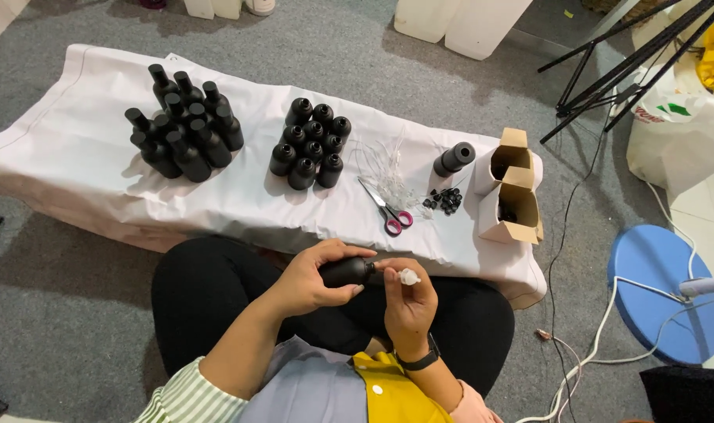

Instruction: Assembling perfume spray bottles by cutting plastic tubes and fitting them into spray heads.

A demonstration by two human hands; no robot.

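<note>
My left hand (314, 276) is wrapped around a small black bottle (347, 271) held sideways over my lap, its neck pointing right. My right hand (405, 296) pinches a small white plastic piece (408, 276) right at the bottle's mouth. Both hands hover in front of a low table covered with a white cloth (75, 149).
On the cloth stand a group of capped black bottles (186, 125), a group of open black bottles (311, 143), pink-handled scissors (388, 210), clear thin tubes (384, 168), small black caps (446, 200), one lying bottle (454, 159) and two open cardboard boxes (509, 188). A blue round base (662, 294) and cables lie at right.
</note>
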